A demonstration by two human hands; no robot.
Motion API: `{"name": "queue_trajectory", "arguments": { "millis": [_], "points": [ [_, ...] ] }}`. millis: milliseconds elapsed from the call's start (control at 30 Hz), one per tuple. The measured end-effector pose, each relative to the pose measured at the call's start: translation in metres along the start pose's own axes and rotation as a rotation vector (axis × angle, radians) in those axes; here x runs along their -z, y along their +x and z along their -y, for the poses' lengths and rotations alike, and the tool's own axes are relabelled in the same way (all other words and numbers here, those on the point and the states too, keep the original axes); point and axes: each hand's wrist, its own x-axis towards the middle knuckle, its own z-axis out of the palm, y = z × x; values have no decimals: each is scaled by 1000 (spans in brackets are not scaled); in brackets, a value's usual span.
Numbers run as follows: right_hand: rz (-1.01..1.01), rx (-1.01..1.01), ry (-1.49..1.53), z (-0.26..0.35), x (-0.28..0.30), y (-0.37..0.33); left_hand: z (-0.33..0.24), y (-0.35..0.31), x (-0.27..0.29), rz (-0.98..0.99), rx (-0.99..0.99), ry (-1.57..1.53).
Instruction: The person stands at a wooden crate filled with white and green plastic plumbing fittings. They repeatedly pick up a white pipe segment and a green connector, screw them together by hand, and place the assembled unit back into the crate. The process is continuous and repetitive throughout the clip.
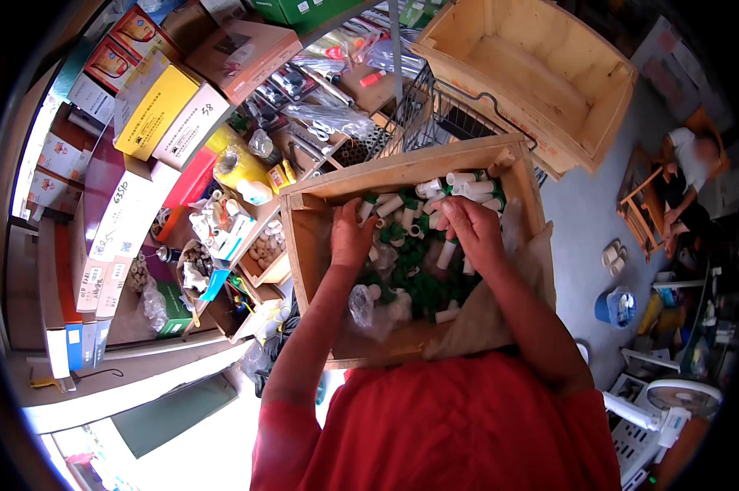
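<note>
My left hand (353, 237) is at the left side of a heap of short white plastic pipe fittings with green parts (446, 254), its fingers around a white piece; I cannot tell if they grip it. My right hand (472, 229) has its fingers bunched together over the heap's right half, and I cannot tell if it pinches anything. The fittings lie inside a rectangular light-brown wooden box (410, 169) before me, with crumpled clear plastic film (361, 309) among them and a beige cloth (500, 311) draped over its near right corner.
</note>
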Motion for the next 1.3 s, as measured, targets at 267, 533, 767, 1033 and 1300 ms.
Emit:
{"name": "queue_trajectory", "arguments": {
  "millis": [267,533,767,1033,1300],
  "points": [
    [-61,-12,66,-2,3,2,-18,-41,-13,480,-413,-115],
    [-61,17,94,-1,3,2,-49,-78,-33,652,-504,135],
    [-60,-1,80,-1,5,3,-42,-73,-29,629,-469,-32],
    [-190,-63,283,6,21,5,-20,-51,-30,639,3,-461],
    [-643,492,174,132,139,21,-26,-41,-14,761,359,-670]
  ]
}}
